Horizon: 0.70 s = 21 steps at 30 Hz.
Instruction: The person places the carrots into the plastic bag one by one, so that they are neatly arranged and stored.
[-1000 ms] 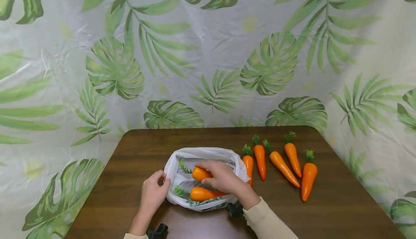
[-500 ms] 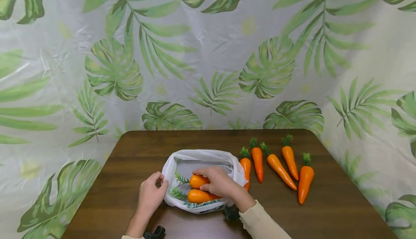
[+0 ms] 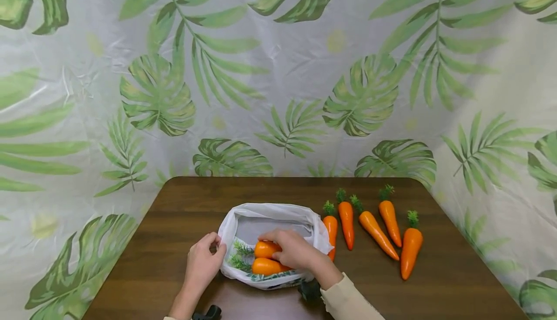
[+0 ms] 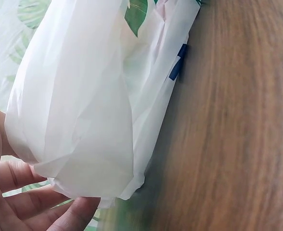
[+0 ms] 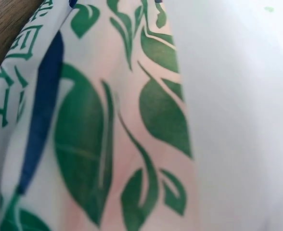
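Observation:
A white plastic bag (image 3: 278,209) with green leaf print lies with its mouth wide open on the table. My left hand (image 3: 202,261) pinches the bag's left rim; the left wrist view shows its fingers (image 4: 80,212) against the white film. Inside the bag, my right hand (image 3: 295,251) holds an orange toy carrot (image 3: 264,249), its leafy top to the left. Right in front of it lies another carrot (image 3: 265,266), partly behind the bag's near rim. The right wrist view is filled by the bag's printed side (image 5: 83,144), so the right fingers are hidden there.
To the right of the bag several carrots lie on the brown table (image 3: 187,199), tops pointing away. The nearest carrot (image 3: 330,228) is partly covered by the bag's edge; the farthest right is a thick carrot (image 3: 411,253). Behind hangs a leaf-patterned curtain (image 3: 287,78).
My right hand has moved the held carrot toward the near side, so it now lies close against the other carrot in the bag. The left hand has kept its place at the rim.

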Available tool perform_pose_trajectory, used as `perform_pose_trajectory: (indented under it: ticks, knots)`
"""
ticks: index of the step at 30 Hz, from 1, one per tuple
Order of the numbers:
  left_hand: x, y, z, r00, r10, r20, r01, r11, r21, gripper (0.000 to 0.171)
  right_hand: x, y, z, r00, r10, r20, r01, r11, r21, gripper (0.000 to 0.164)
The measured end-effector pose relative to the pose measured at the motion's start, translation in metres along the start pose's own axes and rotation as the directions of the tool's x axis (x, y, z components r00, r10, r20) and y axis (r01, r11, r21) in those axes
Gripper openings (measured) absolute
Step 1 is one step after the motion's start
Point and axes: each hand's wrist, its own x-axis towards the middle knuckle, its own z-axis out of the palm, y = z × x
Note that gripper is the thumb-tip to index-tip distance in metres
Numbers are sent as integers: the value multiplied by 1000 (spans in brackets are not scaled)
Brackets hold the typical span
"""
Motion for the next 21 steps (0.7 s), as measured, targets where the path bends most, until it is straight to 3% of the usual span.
perform_pose_trajectory:
  ticks: [13,21]
  knots:
    - [0,0,-1,1000,15,-19,-15,1000,1,24,2,-2,-2,1000,0,7,0,1000,5,47]
    - [-1,2,1,1000,24,-18,-24,1000,4,24,0,-2,-4,999,-11,-33,12,1000,26,42]
